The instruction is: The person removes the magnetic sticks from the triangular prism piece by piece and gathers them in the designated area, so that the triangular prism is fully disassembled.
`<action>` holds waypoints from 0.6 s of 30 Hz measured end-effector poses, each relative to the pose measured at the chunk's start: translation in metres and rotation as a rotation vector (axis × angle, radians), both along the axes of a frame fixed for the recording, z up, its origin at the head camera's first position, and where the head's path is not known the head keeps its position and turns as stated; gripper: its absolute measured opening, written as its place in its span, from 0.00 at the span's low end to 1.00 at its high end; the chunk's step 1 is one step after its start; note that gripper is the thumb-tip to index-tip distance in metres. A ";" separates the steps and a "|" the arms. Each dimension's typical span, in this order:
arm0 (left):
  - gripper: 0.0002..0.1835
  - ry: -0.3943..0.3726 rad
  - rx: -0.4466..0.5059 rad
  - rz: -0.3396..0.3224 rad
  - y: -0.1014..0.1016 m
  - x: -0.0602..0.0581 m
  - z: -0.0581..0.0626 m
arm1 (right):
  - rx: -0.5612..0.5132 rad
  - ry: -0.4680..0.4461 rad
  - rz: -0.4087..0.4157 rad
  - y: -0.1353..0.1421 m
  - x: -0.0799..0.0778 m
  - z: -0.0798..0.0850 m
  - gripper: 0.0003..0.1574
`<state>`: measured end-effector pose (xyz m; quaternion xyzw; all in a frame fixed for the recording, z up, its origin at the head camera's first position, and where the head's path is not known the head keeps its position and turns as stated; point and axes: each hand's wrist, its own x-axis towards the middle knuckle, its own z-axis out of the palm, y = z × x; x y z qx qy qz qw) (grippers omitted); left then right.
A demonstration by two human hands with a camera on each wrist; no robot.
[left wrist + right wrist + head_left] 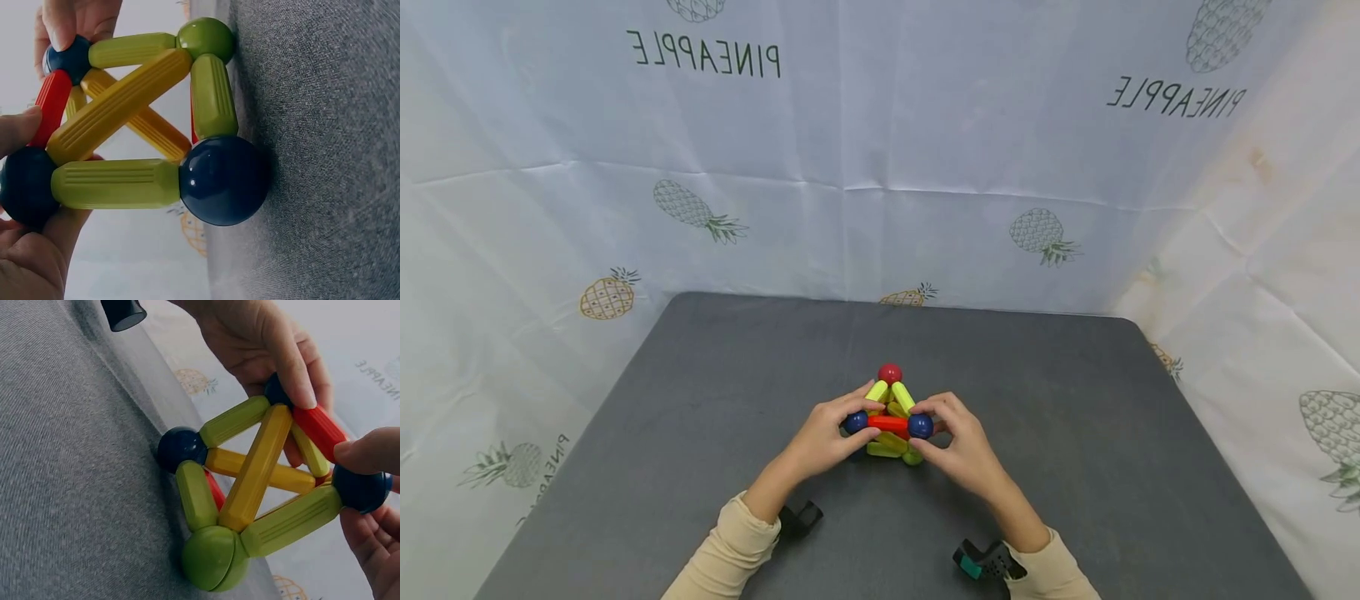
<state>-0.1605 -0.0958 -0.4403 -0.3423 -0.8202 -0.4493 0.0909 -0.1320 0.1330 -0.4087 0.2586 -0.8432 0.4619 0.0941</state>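
A frame of magnetic rods and balls stands on the dark table. My left hand (822,431) grips the blue ball (28,186) at its upper left corner. With thumb and fingers, my right hand (958,442) holds the other upper blue ball (361,487). A red rod (888,423) joins these two balls. Green rods (115,184) run down to a lower blue ball (182,449) and a green ball (214,557). Yellow rods (256,469) cross between the corners. Behind, a red ball (890,374) tops two yellow-green rods (903,397).
The grey table (775,350) spreads around the frame. A white curtain (880,125) printed with pineapples hangs behind and beside it. Black wrist devices (801,518) sit below both forearms, near the cream sleeves (730,542).
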 end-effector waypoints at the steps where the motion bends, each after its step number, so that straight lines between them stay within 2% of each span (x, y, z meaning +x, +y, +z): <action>1: 0.15 -0.006 0.000 0.005 0.000 0.000 0.000 | 0.007 -0.009 -0.004 0.000 0.000 0.001 0.20; 6: 0.12 -0.050 -0.021 0.014 0.000 0.001 0.002 | 0.010 -0.015 -0.006 -0.001 0.002 0.004 0.19; 18: 0.12 -0.054 -0.038 0.011 0.000 0.003 0.004 | -0.007 -0.002 0.012 -0.001 0.001 0.001 0.19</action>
